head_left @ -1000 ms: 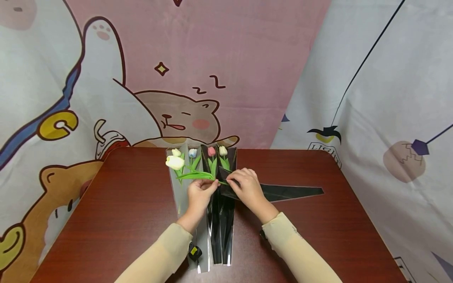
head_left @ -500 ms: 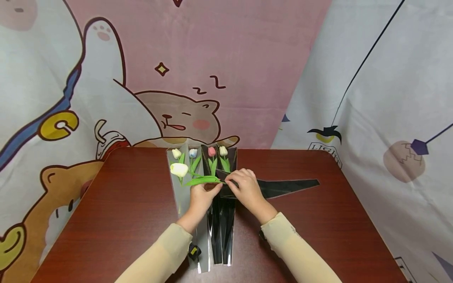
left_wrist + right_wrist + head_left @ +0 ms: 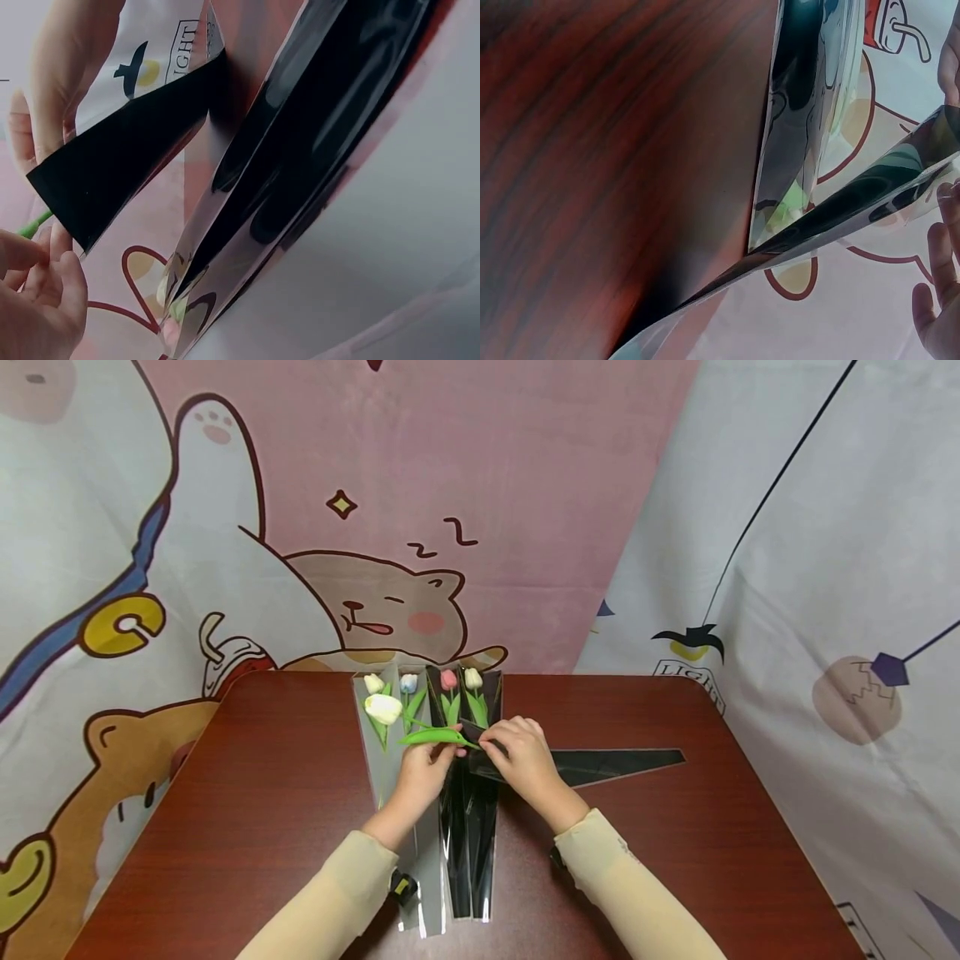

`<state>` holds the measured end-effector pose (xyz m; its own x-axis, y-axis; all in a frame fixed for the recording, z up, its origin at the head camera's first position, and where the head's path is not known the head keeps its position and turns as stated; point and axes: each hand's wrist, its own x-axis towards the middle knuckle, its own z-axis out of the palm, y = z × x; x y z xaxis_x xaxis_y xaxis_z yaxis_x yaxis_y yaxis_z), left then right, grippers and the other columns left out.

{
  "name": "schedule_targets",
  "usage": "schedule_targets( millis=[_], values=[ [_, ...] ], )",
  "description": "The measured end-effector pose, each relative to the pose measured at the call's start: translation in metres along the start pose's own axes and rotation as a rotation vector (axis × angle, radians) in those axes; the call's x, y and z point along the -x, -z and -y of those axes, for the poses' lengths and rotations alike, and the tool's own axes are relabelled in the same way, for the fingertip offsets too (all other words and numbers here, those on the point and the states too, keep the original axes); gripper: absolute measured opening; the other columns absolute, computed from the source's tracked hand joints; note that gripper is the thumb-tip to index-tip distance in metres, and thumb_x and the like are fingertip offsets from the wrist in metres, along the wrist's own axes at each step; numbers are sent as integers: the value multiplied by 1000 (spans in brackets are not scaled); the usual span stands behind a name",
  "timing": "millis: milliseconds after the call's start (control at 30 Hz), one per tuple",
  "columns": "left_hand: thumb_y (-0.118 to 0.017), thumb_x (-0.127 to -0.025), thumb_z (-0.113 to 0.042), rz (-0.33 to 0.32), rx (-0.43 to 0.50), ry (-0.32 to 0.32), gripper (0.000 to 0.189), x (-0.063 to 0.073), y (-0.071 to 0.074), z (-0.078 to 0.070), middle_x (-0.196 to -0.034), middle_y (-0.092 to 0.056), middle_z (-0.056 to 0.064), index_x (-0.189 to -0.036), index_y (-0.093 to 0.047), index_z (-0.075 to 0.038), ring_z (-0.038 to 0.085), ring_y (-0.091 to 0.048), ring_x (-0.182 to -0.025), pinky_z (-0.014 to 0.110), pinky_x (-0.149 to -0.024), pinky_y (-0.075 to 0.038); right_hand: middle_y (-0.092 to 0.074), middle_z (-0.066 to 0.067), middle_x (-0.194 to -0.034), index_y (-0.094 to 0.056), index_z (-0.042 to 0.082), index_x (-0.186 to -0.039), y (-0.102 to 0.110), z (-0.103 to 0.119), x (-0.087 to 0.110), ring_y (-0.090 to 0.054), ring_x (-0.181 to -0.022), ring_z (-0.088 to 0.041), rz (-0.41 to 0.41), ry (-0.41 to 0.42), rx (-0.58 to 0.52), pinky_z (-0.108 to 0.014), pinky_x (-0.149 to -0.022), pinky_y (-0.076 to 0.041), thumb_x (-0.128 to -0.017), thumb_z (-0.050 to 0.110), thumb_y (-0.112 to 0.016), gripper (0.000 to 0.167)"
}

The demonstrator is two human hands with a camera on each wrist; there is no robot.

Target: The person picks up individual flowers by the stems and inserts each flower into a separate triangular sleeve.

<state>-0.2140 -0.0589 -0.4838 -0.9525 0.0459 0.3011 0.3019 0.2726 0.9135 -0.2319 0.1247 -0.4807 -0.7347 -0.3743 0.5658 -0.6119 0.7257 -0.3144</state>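
Note:
In the head view my left hand (image 3: 420, 772) pinches the green stem and leaves of a white artificial tulip (image 3: 383, 709), whose bloom points left. My right hand (image 3: 525, 760) grips the wide end of a black flower sleeve (image 3: 618, 766), its narrow tail reaching right above the table. The stem's end meets the sleeve's mouth between the hands; how deep it goes is hidden. From the left wrist, the black sleeve (image 3: 127, 150) hangs from my right hand (image 3: 71, 67), with the green stem (image 3: 34, 225) by my left fingers (image 3: 71, 292). The right wrist view cuts off both hands.
Side by side on the brown table (image 3: 262, 810) lie two grey sleeves (image 3: 427, 877) and two black sleeves (image 3: 480, 852). A tulip shows at each top, among them a blue one (image 3: 408, 683) and a pink one (image 3: 448, 680). Behind hangs a printed cloth (image 3: 540, 527).
The tulip has shifted slightly right, toward the sleeve held in my right hand. My left fingers have moved a little back left along the stem. The sleeve's tail swung away and back.

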Motion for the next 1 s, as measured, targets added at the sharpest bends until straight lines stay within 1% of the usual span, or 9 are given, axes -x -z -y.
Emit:
schedule_targets(
  millis=[67, 167, 267, 367, 467, 600, 733, 867, 1000],
  values=[
    [-60, -90, 0, -2, -10, -10, 25, -1, 2, -1, -105, -69, 14, -114, -68, -3, 23, -69, -82, 19, -72, -53, -69, 8, -91, -71, 21, -89, 0, 0, 0, -57, -86, -13, 0, -2, 1, -40, -88, -43, -88, 25, -67, 6],
    [-62, -88, 2, 0, 7, 5, 24, -1, 4, -4, -104, -70, 13, -110, -69, -4, 23, -69, -80, 19, -68, -52, -69, 9, -91, -71, 21, -89, 0, 0, -1, -56, -86, -13, -2, -3, 1, -40, -88, -43, -88, 25, -67, 6],
    [-63, -86, 4, 9, 48, 47, 24, -2, 4, -4, -103, -69, 14, -108, -70, -4, 26, -68, -80, 20, -67, -52, -68, 9, -91, -71, 21, -89, -1, 2, -1, -56, -86, -12, 0, -6, -2, -40, -89, -43, -88, 24, -67, 5],
    [-63, -86, 4, 7, 54, 85, 22, -2, 1, -3, -100, -69, 16, -105, -70, -3, 28, -67, -80, 24, -65, -53, -68, 9, -90, -71, 21, -90, -2, 4, -2, -56, -85, -12, 6, -6, -8, -40, -90, -43, -88, 24, -68, 4],
    [-64, -84, 5, -32, 16, 103, 21, -2, -2, -1, -99, -69, 14, -101, -70, -6, 24, -65, -79, 24, -64, -52, -68, 9, -90, -71, 21, -90, -2, 4, -2, -56, -85, -12, 8, -8, -9, -40, -90, -42, -88, 24, -68, 5],
    [-65, -80, 5, -90, -2, 137, 23, -1, -1, 1, -95, -65, 13, -100, -64, -5, 20, -60, -77, 22, -61, -48, -68, 9, -91, -71, 21, -90, -1, 2, -1, -56, -85, -12, -8, -9, -13, -40, -89, -43, -87, 24, -68, 5],
    [-64, -78, 6, -108, 7, 181, 24, 0, -2, 0, -87, -62, 13, -100, -59, -2, 21, -57, -75, 23, -60, -46, -69, 9, -90, -72, 20, -89, -1, 2, -1, -56, -84, -12, -36, 4, -25, -40, -88, -43, -86, 23, -69, 5],
    [-65, -78, 4, -87, -44, 180, 21, 1, -4, -1, -85, -61, 10, -96, -60, -6, 22, -56, -75, 26, -62, -45, -68, 9, -90, -71, 20, -89, 0, 5, -2, -56, -83, -12, -44, 25, -40, -40, -87, -43, -87, 23, -69, 4],
    [-64, -78, 4, -51, -89, 138, 23, 2, -5, -1, -82, -60, 10, -97, -61, -7, 25, -54, -72, 26, -61, -43, -68, 9, -89, -71, 20, -90, 0, 6, -3, -56, -84, -12, -37, 26, -35, -41, -88, -42, -86, 23, -70, 4]
  ],
)
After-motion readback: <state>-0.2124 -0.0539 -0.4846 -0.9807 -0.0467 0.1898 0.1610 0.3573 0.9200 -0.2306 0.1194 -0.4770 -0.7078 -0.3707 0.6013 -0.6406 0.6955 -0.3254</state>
